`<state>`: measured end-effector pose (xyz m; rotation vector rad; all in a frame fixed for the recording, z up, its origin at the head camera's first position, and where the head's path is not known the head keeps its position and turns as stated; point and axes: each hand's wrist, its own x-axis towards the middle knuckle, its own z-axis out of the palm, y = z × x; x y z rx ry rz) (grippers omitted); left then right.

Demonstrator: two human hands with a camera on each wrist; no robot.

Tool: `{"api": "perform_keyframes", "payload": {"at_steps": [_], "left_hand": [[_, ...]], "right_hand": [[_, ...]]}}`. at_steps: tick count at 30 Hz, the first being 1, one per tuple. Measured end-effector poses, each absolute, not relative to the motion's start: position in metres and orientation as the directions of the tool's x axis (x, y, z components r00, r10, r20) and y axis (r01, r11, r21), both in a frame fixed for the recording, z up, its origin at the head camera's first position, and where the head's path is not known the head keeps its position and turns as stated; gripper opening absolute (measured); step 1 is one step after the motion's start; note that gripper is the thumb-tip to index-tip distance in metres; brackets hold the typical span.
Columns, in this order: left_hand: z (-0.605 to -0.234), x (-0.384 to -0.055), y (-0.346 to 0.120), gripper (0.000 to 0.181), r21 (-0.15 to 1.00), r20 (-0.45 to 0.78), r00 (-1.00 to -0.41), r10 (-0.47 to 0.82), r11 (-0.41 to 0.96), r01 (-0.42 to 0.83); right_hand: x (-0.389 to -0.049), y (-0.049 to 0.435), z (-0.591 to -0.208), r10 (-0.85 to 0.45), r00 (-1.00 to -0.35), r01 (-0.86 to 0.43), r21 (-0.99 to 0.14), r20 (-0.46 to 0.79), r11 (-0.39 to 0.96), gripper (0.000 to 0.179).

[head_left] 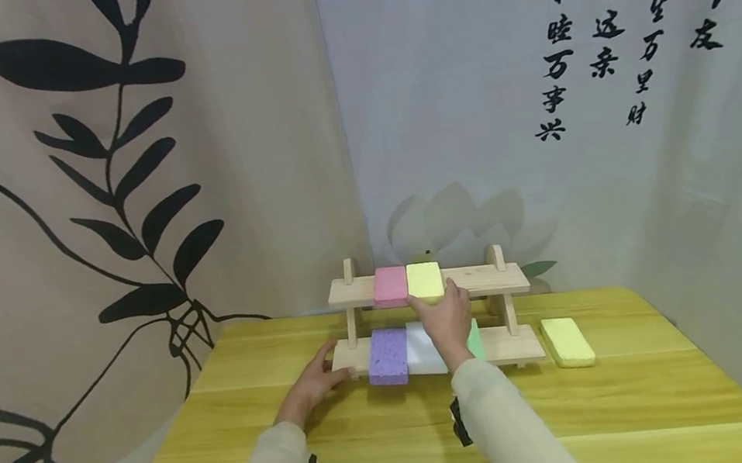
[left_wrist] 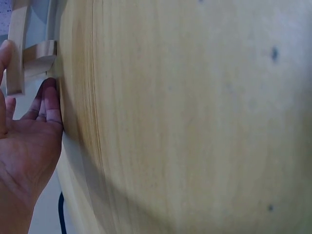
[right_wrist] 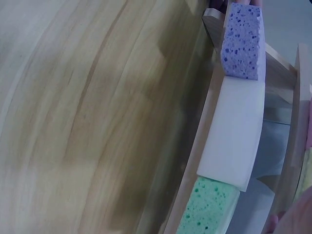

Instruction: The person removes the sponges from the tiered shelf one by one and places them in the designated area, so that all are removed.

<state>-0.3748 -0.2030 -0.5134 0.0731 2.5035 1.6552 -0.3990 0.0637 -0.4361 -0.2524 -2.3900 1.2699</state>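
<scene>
Left grip (head_left: 314, 384): loosely round lower left end of pale wooden two-tier rack (head_left: 488, 279)
Right grip (head_left: 447, 321): part-closed, pinching pale-yellow rectangular sponge (head_left: 424, 281), upper tier
Green speckled sponge (head_left: 475, 340): partly hidden behind right grip

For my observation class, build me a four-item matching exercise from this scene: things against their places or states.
1. Purple pitted rectangular sponge
2. White rectangular block
3. Pink rectangular block
4. Right hand

A. Lying on upper wooden shelf
B. On lower wooden shelf, middle of three
C. Pinching a yellow rectangular block
D. On lower wooden shelf, leftmost of three

Pairs: 1-D; 2-B; 3-A; 4-C
</scene>
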Motion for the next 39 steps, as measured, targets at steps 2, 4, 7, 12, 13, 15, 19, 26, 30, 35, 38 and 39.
{"api": "perform_keyframes", "payload": {"at_steps": [2, 4, 7, 12, 13, 15, 19, 26, 30, 35, 38, 39], "left_hand": [[-0.514, -0.375, -0.203, 0.087, 0.916, -0.083, -0.990, 0.114, 0.399, -0.031], [-0.515, -0.375, -0.203, 0.087, 0.913, -0.079, -0.991, 0.110, 0.406, -0.028], [-0.517, -0.375, -0.203, 0.088, 0.911, -0.078, -0.991, 0.111, 0.412, -0.025], [-0.519, -0.375, -0.200, 0.087, 0.914, -0.084, -0.991, 0.106, 0.404, -0.034], [-0.519, -0.375, -0.199, 0.087, 0.915, -0.084, -0.991, 0.107, 0.403, -0.034], [-0.518, -0.374, -0.198, 0.086, 0.916, -0.085, -0.990, 0.111, 0.400, -0.034], [-0.514, -0.372, -0.198, 0.086, 0.910, -0.088, -0.990, 0.107, 0.412, -0.036], [-0.514, -0.370, -0.200, 0.087, 0.910, -0.093, -0.990, 0.107, 0.413, -0.041], [-0.515, -0.371, -0.202, 0.088, 0.897, -0.098, -0.991, 0.096, 0.441, -0.046], [-0.515, -0.372, -0.204, 0.089, 0.889, -0.100, -0.990, 0.095, 0.455, -0.047], [-0.517, -0.374, -0.203, 0.089, 0.893, -0.097, -0.990, 0.106, 0.447, -0.040], [-0.517, -0.374, -0.202, 0.089, 0.896, -0.097, -0.989, 0.108, 0.442, -0.040]], "right_hand": [[-0.400, 0.063, -0.436, 0.355, -0.890, -0.038, -0.824, 0.285, 0.565, 0.094], [-0.400, 0.062, -0.435, 0.359, -0.889, -0.036, -0.824, 0.286, 0.566, 0.093], [-0.399, 0.062, -0.434, 0.356, -0.890, -0.035, -0.822, 0.284, 0.568, 0.090], [-0.397, 0.064, -0.434, 0.341, -0.896, -0.035, -0.812, 0.283, 0.582, 0.090], [-0.397, 0.066, -0.434, 0.338, -0.898, -0.034, -0.811, 0.281, 0.584, 0.091], [-0.398, 0.068, -0.434, 0.333, -0.902, -0.030, -0.809, 0.275, 0.587, 0.092], [-0.397, 0.072, -0.434, 0.324, -0.906, -0.042, -0.819, 0.273, 0.573, 0.092], [-0.393, 0.080, -0.435, 0.298, -0.910, -0.077, -0.824, 0.289, 0.562, 0.086], [-0.391, 0.092, -0.434, 0.289, -0.908, -0.097, -0.826, 0.302, 0.556, 0.083], [-0.387, 0.111, -0.431, 0.282, -0.905, -0.118, -0.825, 0.318, 0.552, 0.083], [-0.383, 0.126, -0.429, 0.273, -0.909, -0.130, -0.836, 0.316, 0.533, 0.083], [-0.380, 0.132, -0.427, 0.268, -0.909, -0.141, -0.840, 0.320, 0.524, 0.082]]}}
